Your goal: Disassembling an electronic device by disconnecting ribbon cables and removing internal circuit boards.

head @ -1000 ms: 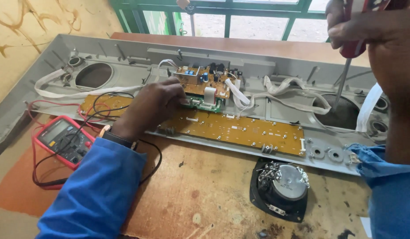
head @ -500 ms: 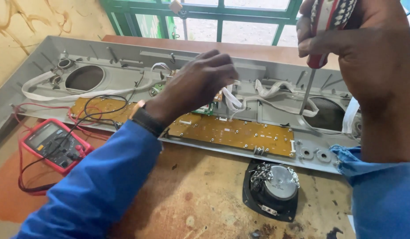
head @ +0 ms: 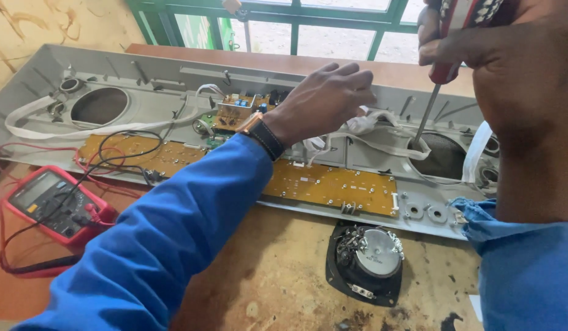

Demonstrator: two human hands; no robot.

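Note:
A long grey plastic housing [head: 149, 76] lies open on the wooden table, with a yellow circuit strip [head: 333, 184] along its near side and a small component board [head: 235, 110] in the middle. My left hand [head: 324, 101] hovers over the housing's centre, fingers spread, holding nothing, just above white flat cables [head: 363, 125]. My right hand [head: 510, 55] grips a red-handled screwdriver [head: 440, 67]; its shaft points down toward the right speaker opening [head: 443, 159].
A red multimeter [head: 48, 202] with red and black leads sits at the left on the table. A loose black speaker [head: 366, 260] lies magnet-up in front of the housing. A green-framed window [head: 290, 24] runs behind. The left speaker opening [head: 100, 105] is bare.
My left hand lifted off the component board and moved right over the white cables, fingers opening. The view shifted closer; the screwdriver stays over the right opening.

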